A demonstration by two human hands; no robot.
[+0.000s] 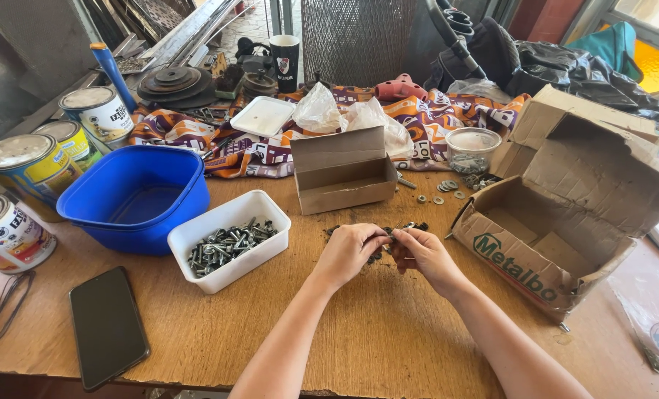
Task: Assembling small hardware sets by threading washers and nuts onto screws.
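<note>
My left hand (pixel 351 250) and my right hand (pixel 420 251) meet at the middle of the wooden table (pixel 359 332), fingertips pinched together on a small dark screw (pixel 389 238). Just beyond the fingers lies a loose pile of dark screws (pixel 410 227). To the left stands a white rectangular tub (pixel 259 210) holding several silver bolts (pixel 226 242). A small open cardboard box (pixel 342 171) sits behind the hands.
A large open cardboard box (pixel 566 214) lies at the right. A blue plastic basin (pixel 133 196), several paint cans (pixel 30 166) and a black phone (pixel 107 325) are at the left. Washers (pixel 444 188) and a clear cup (pixel 473 148) sit near a patterned cloth (pixel 447 111).
</note>
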